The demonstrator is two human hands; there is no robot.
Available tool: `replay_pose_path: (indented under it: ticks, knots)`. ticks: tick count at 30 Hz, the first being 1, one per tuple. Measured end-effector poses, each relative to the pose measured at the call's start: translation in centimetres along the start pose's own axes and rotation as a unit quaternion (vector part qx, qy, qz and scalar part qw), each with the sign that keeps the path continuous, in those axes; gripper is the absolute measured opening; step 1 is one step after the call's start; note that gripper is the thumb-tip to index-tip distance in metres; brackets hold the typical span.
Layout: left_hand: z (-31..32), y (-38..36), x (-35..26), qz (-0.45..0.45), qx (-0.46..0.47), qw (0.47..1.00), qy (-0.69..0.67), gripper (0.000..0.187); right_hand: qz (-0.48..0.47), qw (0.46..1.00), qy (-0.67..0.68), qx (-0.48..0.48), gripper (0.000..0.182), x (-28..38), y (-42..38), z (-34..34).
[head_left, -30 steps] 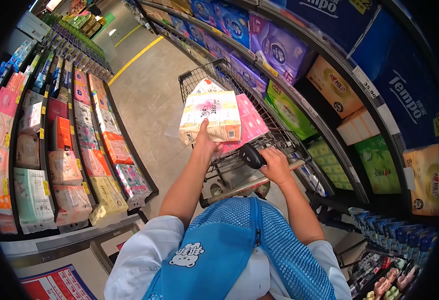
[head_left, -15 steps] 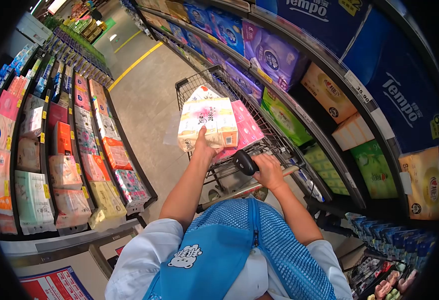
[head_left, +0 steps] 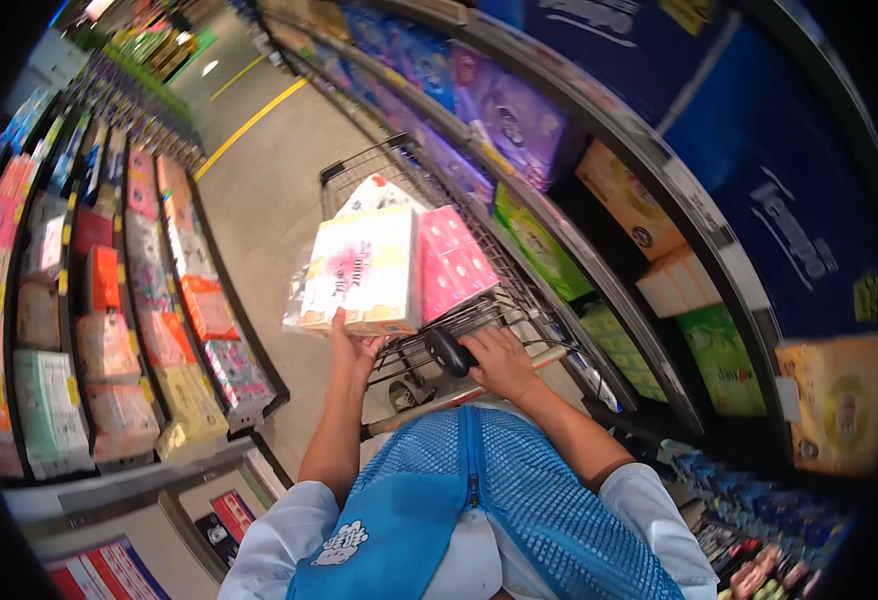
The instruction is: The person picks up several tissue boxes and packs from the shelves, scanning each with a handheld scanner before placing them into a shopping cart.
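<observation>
Left hand (head_left: 354, 348) pinches the near edge of a cream tissue pack (head_left: 359, 262); right hand (head_left: 500, 362) touches a black rounded device (head_left: 448, 352), its grip indeterminable.

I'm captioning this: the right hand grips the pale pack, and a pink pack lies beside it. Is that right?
Not quite: the head view shows the left hand gripping the pale pack. The pink pack does lie beside it.

Left hand (head_left: 355, 352) and cream pack (head_left: 361, 262) shifted leftward; more of pink pack (head_left: 457, 262) uncovered
</observation>
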State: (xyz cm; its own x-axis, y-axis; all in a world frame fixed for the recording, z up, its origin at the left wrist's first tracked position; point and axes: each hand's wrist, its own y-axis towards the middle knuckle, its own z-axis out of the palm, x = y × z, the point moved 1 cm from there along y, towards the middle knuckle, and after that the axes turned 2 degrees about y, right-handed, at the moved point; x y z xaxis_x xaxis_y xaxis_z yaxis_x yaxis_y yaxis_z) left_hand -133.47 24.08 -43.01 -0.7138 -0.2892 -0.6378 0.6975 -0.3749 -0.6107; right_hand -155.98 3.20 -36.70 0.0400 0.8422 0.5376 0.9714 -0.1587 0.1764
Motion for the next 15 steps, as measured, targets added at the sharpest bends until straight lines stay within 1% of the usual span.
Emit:
replay_pose_path:
  ticks: [2,3,6,9,11,13,14,15]
  knots:
    - [-2.4,0.6,1.3,0.051,-0.016,0.998,0.029,0.073,-0.031,0.999,0.004,0.035,0.058,-0.1,0.4,0.3]
    - [-3.1,0.7,1.5,0.062,-0.023,0.997,0.043,0.067,-0.037,0.998,0.009,0.055,0.061,-0.2,0.7,0.6]
    - [-3.2,1.6,1.5,0.062,-0.061,0.996,0.0,0.058,-0.07,0.993,0.015,0.088,0.062,-0.4,1.4,1.1]
    - [-4.8,3.6,1.9,0.066,-0.052,0.996,-0.036,0.058,-0.11,0.992,0.014,0.066,0.062,-0.6,2.9,1.1]
    - [-3.8,3.2,0.8,0.083,-0.053,0.994,-0.056,0.058,-0.118,0.989,0.045,0.075,0.062,-0.8,4.5,1.1]
    - [-2.9,2.8,-0.7,0.097,-0.083,0.989,-0.07,0.056,-0.122,0.99,0.039,0.061,0.058,-0.7,6.1,1.5]
    - [-4.5,4.7,-0.4,0.097,-0.062,0.991,-0.072,0.055,-0.115,0.991,0.027,0.055,0.055,-0.6,6.7,1.8]
    - [-3.9,5.2,-1.0,0.105,-0.079,0.987,-0.095,0.057,-0.102,0.993,0.031,0.059,0.053,-0.7,7.5,2.5]
